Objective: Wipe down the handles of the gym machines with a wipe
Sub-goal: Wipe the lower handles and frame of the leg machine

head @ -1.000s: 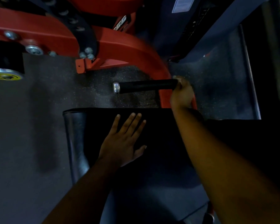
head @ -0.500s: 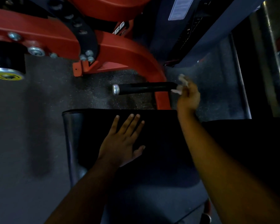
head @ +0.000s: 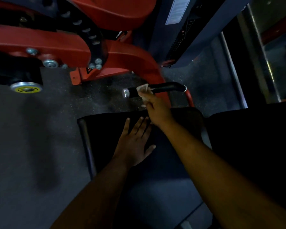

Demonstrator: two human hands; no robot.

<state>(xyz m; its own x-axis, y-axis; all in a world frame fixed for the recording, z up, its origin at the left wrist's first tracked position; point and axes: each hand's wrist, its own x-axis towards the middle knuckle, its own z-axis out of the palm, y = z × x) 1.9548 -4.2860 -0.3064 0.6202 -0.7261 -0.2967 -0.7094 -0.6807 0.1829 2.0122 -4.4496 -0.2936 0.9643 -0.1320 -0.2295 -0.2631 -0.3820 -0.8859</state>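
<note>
Right hand (head: pixel 157 108) pinched crumpled white wipe (head: pixel 143 90) against black cylindrical handle (head: pixel 163 87), lying crosswise; left hand (head: pixel 134 142) spread on pad.

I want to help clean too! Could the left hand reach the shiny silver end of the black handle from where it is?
Probably yes. The left hand lies flat on the black seat pad, holding nothing, and the shiny silver end cap of the black handle is uncovered. The right hand with the white wipe sits just beside it.
</note>
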